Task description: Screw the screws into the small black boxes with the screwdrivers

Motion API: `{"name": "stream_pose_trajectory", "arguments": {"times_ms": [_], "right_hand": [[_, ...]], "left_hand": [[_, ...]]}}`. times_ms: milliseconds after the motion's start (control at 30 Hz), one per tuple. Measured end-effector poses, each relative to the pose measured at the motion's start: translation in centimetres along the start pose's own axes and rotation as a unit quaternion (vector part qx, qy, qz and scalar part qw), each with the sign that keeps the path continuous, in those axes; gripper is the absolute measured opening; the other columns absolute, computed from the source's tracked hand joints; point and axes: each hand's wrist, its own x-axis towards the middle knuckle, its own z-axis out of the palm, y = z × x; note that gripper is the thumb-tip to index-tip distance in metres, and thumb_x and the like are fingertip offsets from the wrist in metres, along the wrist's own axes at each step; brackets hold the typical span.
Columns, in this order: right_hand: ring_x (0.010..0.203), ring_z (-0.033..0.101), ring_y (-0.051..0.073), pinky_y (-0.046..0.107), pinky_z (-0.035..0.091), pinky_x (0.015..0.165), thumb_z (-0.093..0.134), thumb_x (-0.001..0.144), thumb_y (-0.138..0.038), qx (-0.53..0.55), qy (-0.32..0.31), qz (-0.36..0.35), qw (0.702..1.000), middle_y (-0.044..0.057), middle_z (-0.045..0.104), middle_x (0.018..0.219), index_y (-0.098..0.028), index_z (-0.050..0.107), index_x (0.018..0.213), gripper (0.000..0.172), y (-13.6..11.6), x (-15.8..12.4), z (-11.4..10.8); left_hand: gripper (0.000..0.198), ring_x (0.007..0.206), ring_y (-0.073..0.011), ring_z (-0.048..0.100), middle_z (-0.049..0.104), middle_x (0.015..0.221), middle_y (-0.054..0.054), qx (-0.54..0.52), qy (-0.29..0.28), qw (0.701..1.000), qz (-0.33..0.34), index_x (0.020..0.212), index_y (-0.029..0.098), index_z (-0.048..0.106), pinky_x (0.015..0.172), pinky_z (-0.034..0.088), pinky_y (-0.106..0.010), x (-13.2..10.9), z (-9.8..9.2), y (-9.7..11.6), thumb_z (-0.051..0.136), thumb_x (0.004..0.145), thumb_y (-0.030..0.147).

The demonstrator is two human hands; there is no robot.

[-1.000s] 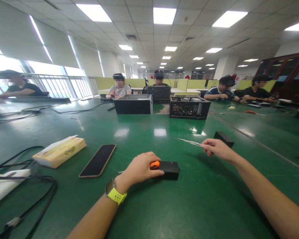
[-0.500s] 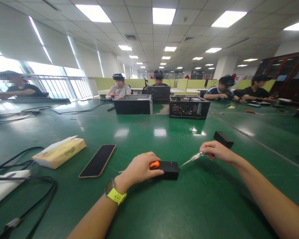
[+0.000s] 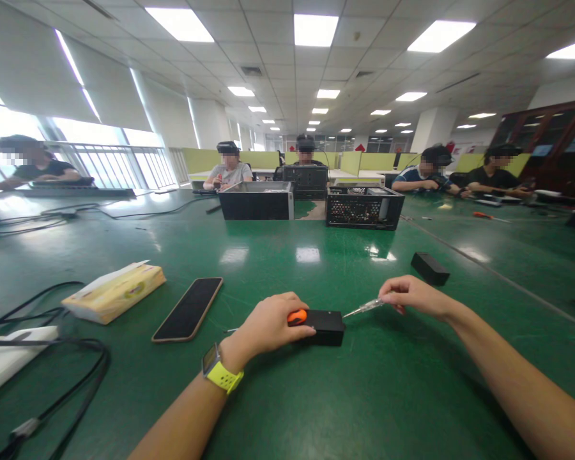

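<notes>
My left hand (image 3: 271, 324), with a yellow-green watch strap on its wrist, is closed over a small oblong black box (image 3: 328, 327) lying on the table. Within the same grip sits a screwdriver's orange handle (image 3: 296, 317); a thin metal shaft pokes out on the far side of the hand. My right hand (image 3: 407, 295) pinches a slim screwdriver with a clear handle (image 3: 368, 306). Its tip meets the right end of the box, near the upper edge; whether it is inside a hole I cannot tell. Behind my right hand rests another black block (image 3: 430, 268).
A phone (image 3: 189, 309) and a tissue pack (image 3: 115, 292) lie left on the green table (image 3: 287, 268). Cables and a white power strip (image 3: 14, 358) fill the left edge. Two computer cases (image 3: 256, 203) stand farther back. Several people sit around the table.
My right hand has moved a little left and down, bringing the screwdriver tip up to the box's end. My left hand and the box have stayed put.
</notes>
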Motion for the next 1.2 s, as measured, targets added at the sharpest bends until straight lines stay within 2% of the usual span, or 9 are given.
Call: {"name": "stream_pose_trajectory", "arguments": {"times_ms": [167,300,433,533,767,900,967,1067,1200], "right_hand": [[0.057,0.052,0.011,0.023,0.044,0.053,0.069,0.076,-0.040,0.001,-0.081,0.024,0.996,0.000,0.059,0.066,-0.013,0.066,0.083,0.028,0.1,0.1,0.6],[0.057,0.054,0.012,0.023,0.045,0.054,0.070,0.075,-0.039,0.002,-0.119,0.028,0.992,0.000,0.061,0.066,-0.013,0.066,0.083,0.027,0.0,0.4,2.2],[0.054,0.051,0.010,0.021,0.040,0.051,0.071,0.075,-0.037,-0.007,-0.126,0.017,0.992,-0.001,0.059,0.063,-0.012,0.066,0.080,0.025,-0.4,0.7,3.8],[0.055,0.049,0.009,0.021,0.037,0.052,0.072,0.074,-0.036,-0.018,-0.124,0.010,0.992,-0.001,0.059,0.063,-0.012,0.068,0.080,0.025,-0.4,0.9,4.2],[0.065,0.055,0.013,0.024,0.040,0.061,0.072,0.073,-0.038,-0.058,-0.108,-0.005,0.992,0.001,0.065,0.074,-0.014,0.073,0.085,0.027,0.2,1.2,4.4],[0.064,0.055,0.014,0.024,0.040,0.060,0.071,0.074,-0.041,-0.076,-0.108,0.000,0.991,0.001,0.065,0.073,-0.015,0.072,0.085,0.028,0.2,0.9,3.1],[0.063,0.054,0.014,0.024,0.040,0.058,0.069,0.075,-0.042,-0.095,-0.088,0.008,0.992,0.001,0.065,0.072,-0.014,0.072,0.085,0.030,0.7,0.8,2.0],[0.067,0.058,0.016,0.026,0.043,0.061,0.066,0.077,-0.045,-0.143,-0.018,0.020,0.989,0.003,0.067,0.075,-0.015,0.072,0.084,0.032,2.1,0.9,0.5],[0.067,0.060,0.019,0.029,0.043,0.062,0.064,0.076,-0.045,-0.271,0.116,0.054,0.954,0.004,0.068,0.073,-0.018,0.071,0.077,0.028,3.9,1.6,0.2]], "left_hand": [[0.038,0.087,-0.0210,0.061,0.065,0.097,-0.005,0.002,0.001,1.000,0.000,0.101,0.020,0.067,0.079,0.048,-0.029,0.0,0.0,0.0,0.063,0.081,0.052],[0.038,0.087,-0.0210,0.061,0.065,0.097,-0.005,0.004,0.002,1.000,0.002,0.102,0.020,0.067,0.078,0.048,-0.029,0.0,0.2,-0.1,0.062,0.081,0.052],[0.037,0.087,-0.0209,0.061,0.065,0.097,-0.005,0.004,0.001,1.000,0.000,0.101,0.020,0.067,0.077,0.048,-0.029,0.2,0.2,-0.2,0.062,0.082,0.052],[0.037,0.086,-0.0208,0.061,0.065,0.097,-0.005,0.000,0.002,1.000,-0.002,0.102,0.020,0.066,0.077,0.047,-0.029,0.2,0.2,-0.1,0.062,0.082,0.051],[0.038,0.086,-0.0203,0.061,0.066,0.098,-0.005,-0.023,0.023,0.999,0.006,0.104,0.019,0.065,0.078,0.047,-0.029,0.2,-0.2,0.1,0.063,0.082,0.050],[0.035,0.085,-0.0200,0.061,0.065,0.096,-0.004,-0.028,0.029,0.999,0.015,0.100,0.020,0.066,0.077,0.047,-0.029,0.1,-0.2,0.1,0.065,0.080,0.049],[0.036,0.085,-0.0204,0.061,0.065,0.097,-0.005,-0.026,0.031,0.999,0.015,0.100,0.020,0.066,0.078,0.047,-0.029,0.1,-0.1,0.0,0.066,0.079,0.049],[0.037,0.087,-0.0209,0.061,0.065,0.099,-0.005,-0.019,0.028,0.999,0.012,0.102,0.020,0.066,0.079,0.048,-0.030,0.1,0.0,-0.1,0.068,0.078,0.048],[0.038,0.088,-0.0211,0.061,0.064,0.099,-0.005,-0.008,0.023,1.000,0.009,0.102,0.020,0.066,0.079,0.048,-0.030,0.0,0.0,-0.1,0.069,0.077,0.048]]}}
